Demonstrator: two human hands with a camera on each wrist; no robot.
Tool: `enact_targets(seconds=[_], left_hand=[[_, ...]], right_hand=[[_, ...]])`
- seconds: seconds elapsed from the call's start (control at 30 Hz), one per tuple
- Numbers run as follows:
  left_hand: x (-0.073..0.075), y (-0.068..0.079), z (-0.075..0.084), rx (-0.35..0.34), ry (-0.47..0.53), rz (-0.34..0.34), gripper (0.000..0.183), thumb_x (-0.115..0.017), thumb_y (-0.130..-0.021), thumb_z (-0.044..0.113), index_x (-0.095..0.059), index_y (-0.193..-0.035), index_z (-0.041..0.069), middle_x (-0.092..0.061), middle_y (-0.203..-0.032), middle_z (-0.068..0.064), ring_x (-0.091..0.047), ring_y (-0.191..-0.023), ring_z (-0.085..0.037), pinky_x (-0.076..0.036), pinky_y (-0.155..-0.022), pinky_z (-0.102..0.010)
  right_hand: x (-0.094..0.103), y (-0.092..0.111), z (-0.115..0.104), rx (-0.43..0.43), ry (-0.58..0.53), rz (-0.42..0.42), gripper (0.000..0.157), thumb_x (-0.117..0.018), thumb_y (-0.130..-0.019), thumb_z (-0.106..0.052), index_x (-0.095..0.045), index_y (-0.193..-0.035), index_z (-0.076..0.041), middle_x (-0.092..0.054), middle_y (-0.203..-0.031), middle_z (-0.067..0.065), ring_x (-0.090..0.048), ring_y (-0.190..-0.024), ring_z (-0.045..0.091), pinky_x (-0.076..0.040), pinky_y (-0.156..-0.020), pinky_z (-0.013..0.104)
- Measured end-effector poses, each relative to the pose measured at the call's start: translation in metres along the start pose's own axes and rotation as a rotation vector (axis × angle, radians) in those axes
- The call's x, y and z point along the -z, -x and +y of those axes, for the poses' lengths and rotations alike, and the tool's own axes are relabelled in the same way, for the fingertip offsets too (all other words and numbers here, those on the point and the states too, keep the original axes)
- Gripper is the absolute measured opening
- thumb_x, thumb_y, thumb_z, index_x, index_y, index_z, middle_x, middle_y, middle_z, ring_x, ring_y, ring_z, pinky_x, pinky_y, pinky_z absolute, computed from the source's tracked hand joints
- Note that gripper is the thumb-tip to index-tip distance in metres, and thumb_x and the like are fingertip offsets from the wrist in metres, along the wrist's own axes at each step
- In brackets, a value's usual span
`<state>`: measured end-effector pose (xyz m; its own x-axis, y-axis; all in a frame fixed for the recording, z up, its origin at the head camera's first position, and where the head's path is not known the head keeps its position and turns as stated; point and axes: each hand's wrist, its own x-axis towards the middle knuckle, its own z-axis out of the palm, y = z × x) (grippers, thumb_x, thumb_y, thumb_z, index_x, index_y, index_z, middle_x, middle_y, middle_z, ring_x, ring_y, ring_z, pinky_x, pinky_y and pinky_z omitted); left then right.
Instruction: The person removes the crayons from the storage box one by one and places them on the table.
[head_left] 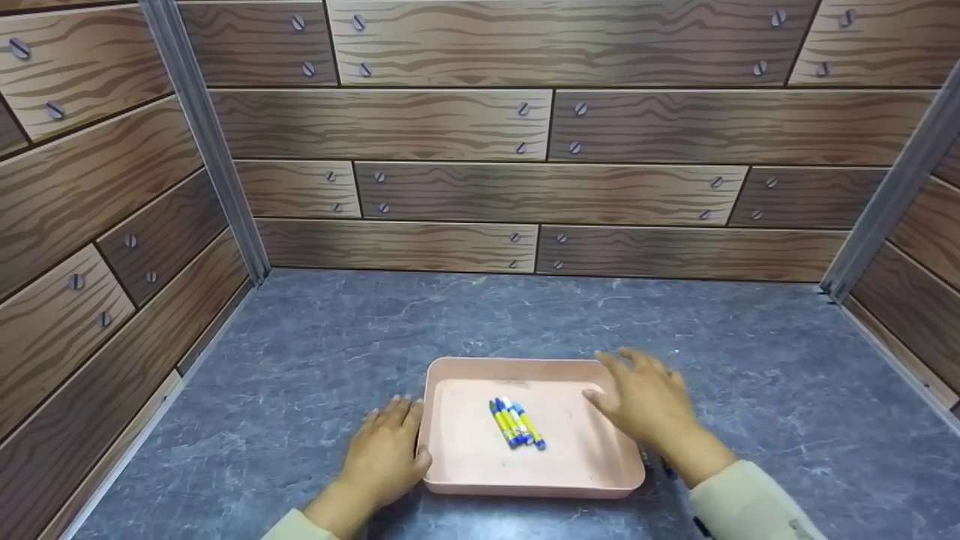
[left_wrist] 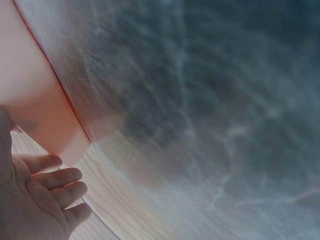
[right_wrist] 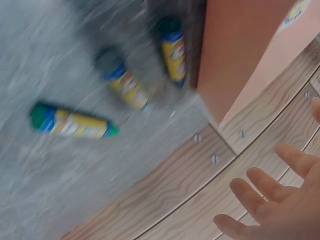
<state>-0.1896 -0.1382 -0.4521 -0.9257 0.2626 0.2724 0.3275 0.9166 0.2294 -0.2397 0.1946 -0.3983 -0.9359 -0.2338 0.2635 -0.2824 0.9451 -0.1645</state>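
A shallow pink tray [head_left: 465, 457] is found on the table, set toward the near side and roughly between the two hands. Within it, slightly left of the middle of its floor, a cluster of crayons [head_left: 517, 424] is laid close together, all slanted alike; yellow, blue and white wrappers are noted, and their exact number cannot be made out.

The tray's left wall is met by the left hand [head_left: 386, 450], whose fingers are extended and whose thumb is placed at the rim. The right hand [head_left: 649, 397] is held over the right rim, its fingers spread wide and its thumb reached in above the tray floor; contact with the rim cannot be confirmed.

Outside the tray's right wall, three crayons are recorded: a dark-ended crayon [right_wrist: 173, 55] just beside the wall, a second crayon [right_wrist: 122, 80] farther out, and a green-tipped crayon [right_wrist: 72, 122] farthest from it. In the head view they are largely hidden by the right wrist.

Both forearms are covered by pale sleeves [head_left: 750, 504]. The grey, marbled table [head_left: 337, 337] is bounded by wood-patterned panels [head_left: 450, 124], joined at the corners by grey strips [head_left: 210, 142].
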Motion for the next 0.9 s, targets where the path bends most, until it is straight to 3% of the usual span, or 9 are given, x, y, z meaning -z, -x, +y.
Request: enact_targets(seconds=[0.43, 0.67, 0.9], left_hand=[[0.0, -0.001, 0.0, 0.017, 0.003, -0.014, 0.058, -0.057, -0.084, 0.026, -0.051, -0.132, -0.005, -0.049, -0.134, -0.026, -0.042, -0.128, -0.04, -0.032, -0.103, -0.057], [0.0, -0.001, -0.001, 0.005, -0.016, -0.017, 0.057, -0.057, -0.085, 0.026, -0.051, -0.132, -0.006, -0.049, -0.135, -0.026, -0.042, -0.128, -0.04, -0.033, -0.103, -0.056], [-0.001, 0.0, -0.001, 0.006, -0.023, -0.011, 0.057, -0.057, -0.084, 0.026, -0.051, -0.132, -0.005, -0.05, -0.134, -0.026, -0.043, -0.127, -0.04, -0.034, -0.102, -0.056]], right_hand=[[-0.032, -0.006, -0.035, 0.061, -0.07, -0.053, 0.055, -0.063, -0.087, -0.043, -0.056, -0.13, -0.008, -0.051, -0.13, 0.022, -0.046, -0.119, 0.045, -0.036, -0.094, 0.064], [-0.045, -0.006, -0.045, 0.066, -0.263, -0.123, 0.051, -0.07, -0.083, -0.03, -0.06, -0.126, -0.005, -0.056, -0.114, 0.019, -0.057, -0.103, 0.036, -0.045, -0.091, 0.052], [-0.055, -0.011, -0.045, 0.173, -0.446, -0.2, 0.056, -0.074, -0.068, -0.01, -0.06, -0.122, 0.0, -0.058, -0.101, 0.013, -0.06, -0.088, 0.027, -0.05, -0.081, 0.046]])
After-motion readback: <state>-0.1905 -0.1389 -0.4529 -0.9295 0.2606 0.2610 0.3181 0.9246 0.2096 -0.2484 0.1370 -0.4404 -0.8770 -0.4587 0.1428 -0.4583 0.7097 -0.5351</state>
